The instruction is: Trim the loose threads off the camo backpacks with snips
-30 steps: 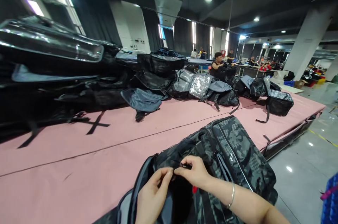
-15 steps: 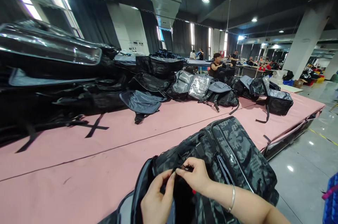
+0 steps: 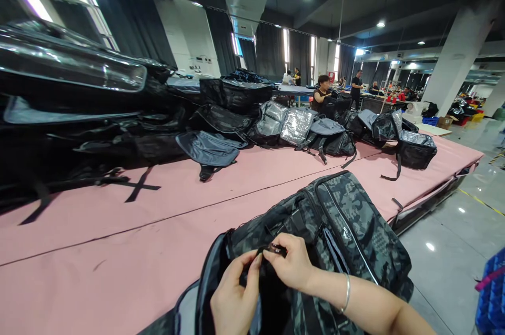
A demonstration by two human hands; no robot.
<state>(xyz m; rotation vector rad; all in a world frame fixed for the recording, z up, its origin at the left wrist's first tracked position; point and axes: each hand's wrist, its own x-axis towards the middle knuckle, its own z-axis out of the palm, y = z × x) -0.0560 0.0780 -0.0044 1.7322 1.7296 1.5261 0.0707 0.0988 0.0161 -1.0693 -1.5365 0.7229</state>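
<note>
A dark camouflage backpack (image 3: 347, 224) lies on the pink table (image 3: 118, 240) right in front of me, its main compartment gaping open near the bottom edge. My right hand (image 3: 292, 266), with a silver bracelet on the wrist, pinches a small black zipper pull (image 3: 276, 249) at the top of the opening. My left hand (image 3: 232, 298) is closed on the black edge of the bag's opening, just left of the pull, fingertips nearly meeting those of the right hand.
Piles of black and grey backpacks (image 3: 300, 130), some in clear plastic, line the table's far side and left (image 3: 71, 114). Other people (image 3: 321, 94) work at tables behind. The table edge (image 3: 430, 203) drops to a shiny floor at right; a blue crate (image 3: 491, 298) stands bottom right.
My hands have stayed together on the bag's opening, shifting only slightly; the left fingers have curled up closer to the zipper pull. The view has drifted a little.
</note>
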